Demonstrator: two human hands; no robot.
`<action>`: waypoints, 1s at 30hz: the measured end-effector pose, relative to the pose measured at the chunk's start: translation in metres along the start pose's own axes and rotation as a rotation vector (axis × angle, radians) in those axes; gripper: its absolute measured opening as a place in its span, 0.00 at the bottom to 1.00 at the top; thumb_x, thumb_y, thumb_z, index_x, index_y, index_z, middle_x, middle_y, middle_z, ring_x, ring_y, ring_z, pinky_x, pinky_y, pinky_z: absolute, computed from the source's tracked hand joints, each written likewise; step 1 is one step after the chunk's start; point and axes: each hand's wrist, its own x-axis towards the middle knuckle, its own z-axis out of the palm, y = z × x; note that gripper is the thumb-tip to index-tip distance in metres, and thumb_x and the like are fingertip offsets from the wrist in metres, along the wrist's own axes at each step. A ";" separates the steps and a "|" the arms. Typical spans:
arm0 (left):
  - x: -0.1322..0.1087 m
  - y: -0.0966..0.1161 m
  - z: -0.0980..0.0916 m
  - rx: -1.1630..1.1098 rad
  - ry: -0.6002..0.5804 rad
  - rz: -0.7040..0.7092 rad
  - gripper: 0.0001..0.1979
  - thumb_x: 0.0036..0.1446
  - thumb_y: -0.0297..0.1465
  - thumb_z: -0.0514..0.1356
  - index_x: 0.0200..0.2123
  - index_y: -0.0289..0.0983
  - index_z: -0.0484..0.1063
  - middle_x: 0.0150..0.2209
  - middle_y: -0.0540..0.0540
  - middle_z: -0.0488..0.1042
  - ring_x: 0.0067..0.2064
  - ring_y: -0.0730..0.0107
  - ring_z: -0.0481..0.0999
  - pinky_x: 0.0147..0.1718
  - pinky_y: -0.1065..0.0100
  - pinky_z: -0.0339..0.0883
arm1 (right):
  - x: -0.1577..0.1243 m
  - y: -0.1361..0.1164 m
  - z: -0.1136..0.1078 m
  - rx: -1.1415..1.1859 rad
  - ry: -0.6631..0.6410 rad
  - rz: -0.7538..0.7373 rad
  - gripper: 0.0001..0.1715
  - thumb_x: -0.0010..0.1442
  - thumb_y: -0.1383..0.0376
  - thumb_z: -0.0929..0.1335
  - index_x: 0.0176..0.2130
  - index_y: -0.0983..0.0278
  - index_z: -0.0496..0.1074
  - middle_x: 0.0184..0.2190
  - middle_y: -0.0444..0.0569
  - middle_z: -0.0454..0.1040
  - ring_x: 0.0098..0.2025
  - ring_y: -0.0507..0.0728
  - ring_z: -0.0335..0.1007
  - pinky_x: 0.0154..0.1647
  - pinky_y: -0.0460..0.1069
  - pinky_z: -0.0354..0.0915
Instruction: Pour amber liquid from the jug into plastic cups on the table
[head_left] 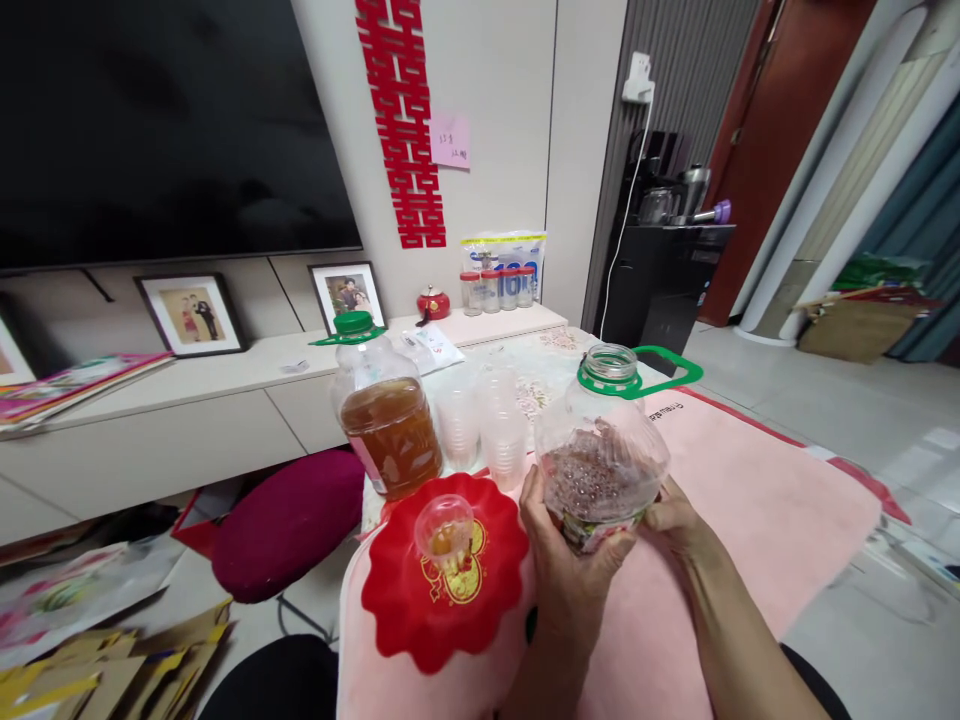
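Note:
Both hands hold one clear plastic jug [600,455] with a green neck ring and handle, open at the top. Dark grains fill its lower part, and it leans slightly over the pink cloth [757,500]. My left hand [570,560] wraps its near left side from below. My right hand [675,520] grips its right side. Left of the jug lies a red scalloped plate [397,600] carrying a small clear cup [446,530] with amber liquid. Behind the plate stands a second jug [386,420] with a green cap, half full of amber liquid.
Several empty clear plastic cups [484,425] stand between the two jugs. A low white TV cabinet [187,400] with photo frames, a red teapot [433,302] and small jars runs along the wall. A dark red cushion [289,520] and cardboard lie on the floor at left.

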 end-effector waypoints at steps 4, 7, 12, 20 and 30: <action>0.000 0.013 0.002 -0.162 -0.002 -0.073 0.56 0.43 0.48 0.76 0.70 0.38 0.54 0.66 0.30 0.66 0.66 0.45 0.72 0.64 0.47 0.69 | -0.004 0.000 -0.002 -0.073 0.016 -0.013 0.54 0.39 0.54 0.84 0.63 0.60 0.73 0.60 0.57 0.78 0.65 0.75 0.70 0.68 0.66 0.62; 0.000 0.025 0.002 -0.203 -0.035 -0.156 0.56 0.43 0.46 0.76 0.69 0.39 0.53 0.67 0.31 0.64 0.64 0.49 0.73 0.64 0.49 0.69 | -0.007 -0.002 -0.001 -0.111 0.025 -0.026 0.53 0.42 0.53 0.83 0.63 0.61 0.73 0.62 0.57 0.76 0.67 0.74 0.68 0.70 0.64 0.60; 0.000 0.040 -0.003 -0.098 -0.078 -0.212 0.51 0.43 0.40 0.76 0.65 0.39 0.54 0.65 0.33 0.68 0.64 0.50 0.74 0.66 0.49 0.67 | -0.010 -0.001 -0.002 -0.117 0.062 -0.054 0.49 0.43 0.52 0.83 0.61 0.61 0.75 0.62 0.57 0.76 0.68 0.74 0.67 0.71 0.66 0.59; -0.004 0.061 -0.050 0.201 -0.021 -0.175 0.50 0.48 0.36 0.72 0.71 0.40 0.53 0.75 0.36 0.56 0.77 0.50 0.55 0.77 0.46 0.50 | -0.017 -0.004 -0.009 -0.247 0.118 -0.030 0.51 0.46 0.50 0.83 0.65 0.58 0.73 0.63 0.57 0.75 0.67 0.74 0.69 0.70 0.67 0.59; -0.010 0.180 -0.111 -0.289 0.378 -0.021 0.21 0.49 0.42 0.74 0.45 0.43 0.76 0.44 0.50 0.77 0.41 0.72 0.79 0.40 0.68 0.80 | -0.013 -0.006 -0.005 -0.082 0.468 -0.177 0.38 0.43 0.43 0.83 0.46 0.63 0.83 0.46 0.56 0.83 0.47 0.63 0.80 0.47 0.53 0.76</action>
